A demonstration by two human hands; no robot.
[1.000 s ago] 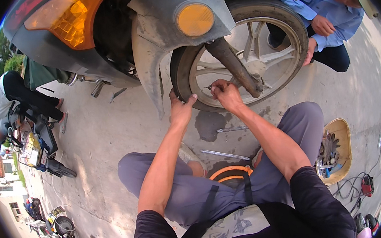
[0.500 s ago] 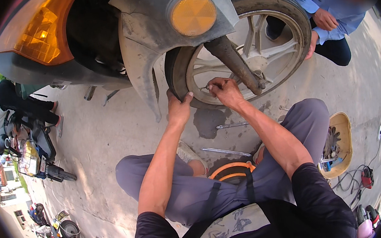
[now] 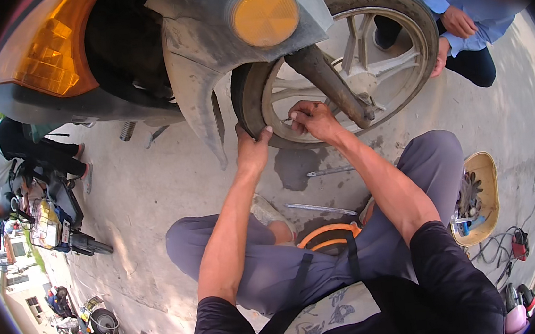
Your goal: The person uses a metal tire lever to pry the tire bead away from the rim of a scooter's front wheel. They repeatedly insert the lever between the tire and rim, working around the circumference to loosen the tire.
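The front wheel of a motorbike stands before me, with a dark tyre (image 3: 252, 104) on a pale spoked rim (image 3: 269, 112). My left hand (image 3: 253, 149) grips the tyre's lower left edge, thumb on the near sidewall and the other fingers mostly hidden behind. Beside it, at the inner edge of the rim, my right hand (image 3: 316, 122) has its fingers curled and pinched together. Whatever lies between those fingertips is too small to make out. The fork leg (image 3: 330, 87) slants down to the axle just above my right hand.
Two long metal bars, a tyre lever (image 3: 320, 209) and another bar (image 3: 331, 171), lie on the concrete. A yellow tub (image 3: 490, 194) with gloves and tools stands right, near a cable (image 3: 500, 254). Across the wheel crouches a person in blue (image 3: 454, 26). Parked bikes (image 3: 67, 231) stand left.
My right hand has drawn slightly upward and its fingers have curled further at the rim. My left hand keeps its hold on the tyre. The view has shifted a little.
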